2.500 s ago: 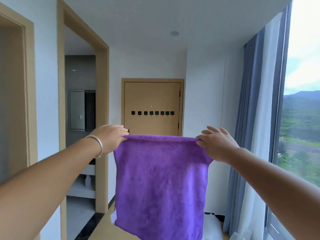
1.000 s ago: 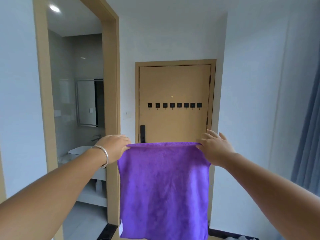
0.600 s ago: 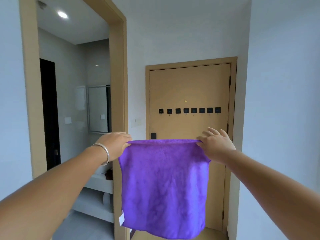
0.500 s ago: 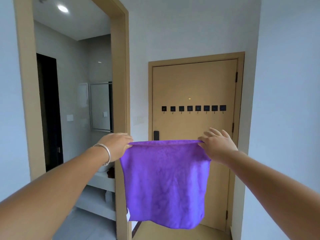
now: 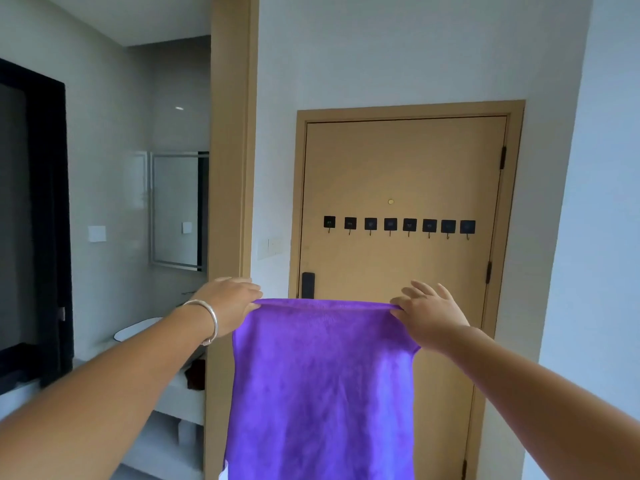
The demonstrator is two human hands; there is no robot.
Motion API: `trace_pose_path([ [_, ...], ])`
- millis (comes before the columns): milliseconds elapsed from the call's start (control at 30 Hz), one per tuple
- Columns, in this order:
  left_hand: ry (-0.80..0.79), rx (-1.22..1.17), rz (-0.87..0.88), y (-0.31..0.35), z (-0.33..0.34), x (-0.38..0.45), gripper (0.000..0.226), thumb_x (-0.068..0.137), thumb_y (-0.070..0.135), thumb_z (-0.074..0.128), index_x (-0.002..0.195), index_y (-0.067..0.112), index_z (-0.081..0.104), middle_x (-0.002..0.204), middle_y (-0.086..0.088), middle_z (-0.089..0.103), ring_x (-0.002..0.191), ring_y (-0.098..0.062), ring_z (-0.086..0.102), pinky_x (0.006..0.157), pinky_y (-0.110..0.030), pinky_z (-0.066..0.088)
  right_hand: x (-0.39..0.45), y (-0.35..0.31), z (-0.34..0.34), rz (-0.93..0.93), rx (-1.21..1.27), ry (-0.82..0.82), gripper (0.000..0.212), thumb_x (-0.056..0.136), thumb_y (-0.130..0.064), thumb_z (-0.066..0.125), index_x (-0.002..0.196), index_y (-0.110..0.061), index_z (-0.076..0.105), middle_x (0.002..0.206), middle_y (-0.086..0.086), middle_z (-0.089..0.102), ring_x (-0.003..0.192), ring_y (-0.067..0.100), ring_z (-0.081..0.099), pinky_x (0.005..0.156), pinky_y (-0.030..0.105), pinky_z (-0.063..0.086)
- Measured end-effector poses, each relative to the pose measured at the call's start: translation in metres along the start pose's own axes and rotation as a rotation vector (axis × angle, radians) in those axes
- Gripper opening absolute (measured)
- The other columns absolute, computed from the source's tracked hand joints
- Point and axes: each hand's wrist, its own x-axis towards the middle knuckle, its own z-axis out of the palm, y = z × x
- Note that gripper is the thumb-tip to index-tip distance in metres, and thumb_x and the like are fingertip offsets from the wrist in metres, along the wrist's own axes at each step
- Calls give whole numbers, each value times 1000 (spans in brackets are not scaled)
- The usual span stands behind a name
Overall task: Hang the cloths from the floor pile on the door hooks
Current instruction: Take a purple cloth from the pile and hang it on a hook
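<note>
Eight hooks (image 5: pixel 398 225) in a row on door (image 5: pixel 398 161), all bare. Left hand (image 5: pixel 228 303) and right hand (image 5: pixel 429 313) pinch purple cloth (image 5: pixel 322 386) top corners, stretched flat, below hook height. Advice: raise, snag top hem onto one hook.

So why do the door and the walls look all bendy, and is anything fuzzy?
Head view: the wide lens bows the tan wooden door and the wall edges outward. The row of black square hooks looks soft, their markings unreadable. The purple fleece cloth is evenly lit, without glare. A small ceiling-light reflection shows on the grey bathroom wall.
</note>
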Motion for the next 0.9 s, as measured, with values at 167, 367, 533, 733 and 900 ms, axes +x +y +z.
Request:
trace_pose_path([
  [167,17,-32,-1,-54,43,47,31,101,34,34,119,23,57,120,11,57,122,-12,46,100,-30,38,74,-27,20,10,-37,27,41,103,-42,24,140,-39,40,153,-6,31,147,18,9,116,46,10],
  [367,-33,-17,38,-87,93,93,33,102,35,32,126,24,53,130,14,52,137,-9,31,107,-27,28,131,-48,60,38,-15,-40,43,102,-46,20,139,-40,41,153,-6,31,147,17,8,117,46,8],
  [533,-53,-22,44,-106,133,141,38,103,35,31,135,26,48,141,16,45,142,-7,21,112,-27,23,187,-48,93,41,2,-49,43,102,-46,20,138,-40,43,152,-6,33,147,17,10,117,45,10],
  [733,-42,18,50,-121,179,224,41,104,35,28,142,25,40,149,17,35,144,-6,14,114,-24,16,273,-26,141,45,4,-33,43,103,-46,20,138,-39,43,151,-5,34,147,18,9,117,45,10],
  [900,-5,47,55,-130,202,312,37,104,33,29,135,24,47,141,16,44,144,-7,16,113,-28,21,351,8,173,63,6,-22,44,103,-46,19,140,-38,42,152,-5,33,147,19,8,118,46,10],
])
